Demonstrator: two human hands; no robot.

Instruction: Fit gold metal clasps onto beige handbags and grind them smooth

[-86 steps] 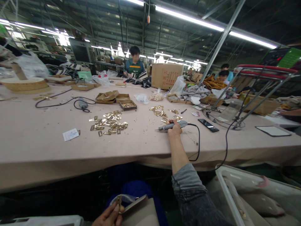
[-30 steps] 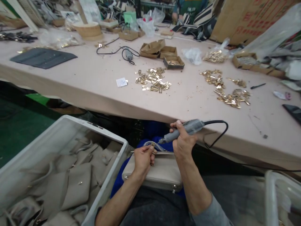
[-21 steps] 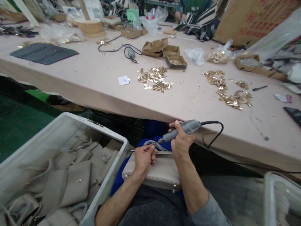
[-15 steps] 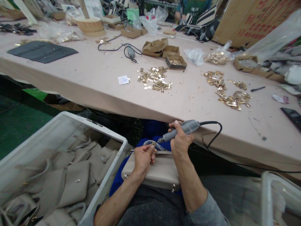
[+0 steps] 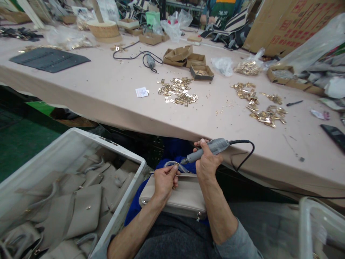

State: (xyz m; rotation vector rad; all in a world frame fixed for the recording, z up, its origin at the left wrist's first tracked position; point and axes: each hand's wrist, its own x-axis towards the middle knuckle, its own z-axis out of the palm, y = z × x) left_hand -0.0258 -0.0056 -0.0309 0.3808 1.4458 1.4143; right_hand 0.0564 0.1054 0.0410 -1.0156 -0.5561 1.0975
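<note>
My right hand [image 5: 207, 162] is wrapped round a grey electric screwdriver [image 5: 208, 149], whose tip points down and left. That tip is at a small gold metal fitting [image 5: 176, 164], which the thumb and fingers of my left hand [image 5: 165, 180] pinch; whether the two touch is too small to tell. Beneath both hands a beige handbag [image 5: 183, 196] lies across my lap. Its plastic-wrapped handle [image 5: 172, 163] shows just beyond my left fingers. A black cord [image 5: 246, 142] loops from the tool's rear down past the table edge.
On the table [image 5: 107, 86] lie gold metal plates [image 5: 178, 90] and more gold fittings [image 5: 266, 115]. A second screwdriver [image 5: 151, 61] rests near small cardboard boxes [image 5: 178, 54]. At my left stands a white crate [image 5: 132, 154] of beige bags; another crate [image 5: 302, 223] is at right. A person [image 5: 223, 14] is across the table.
My hands, the screwdriver and the bag hold almost the same position. The view has shifted very slightly, and the person across the table has moved a little.
</note>
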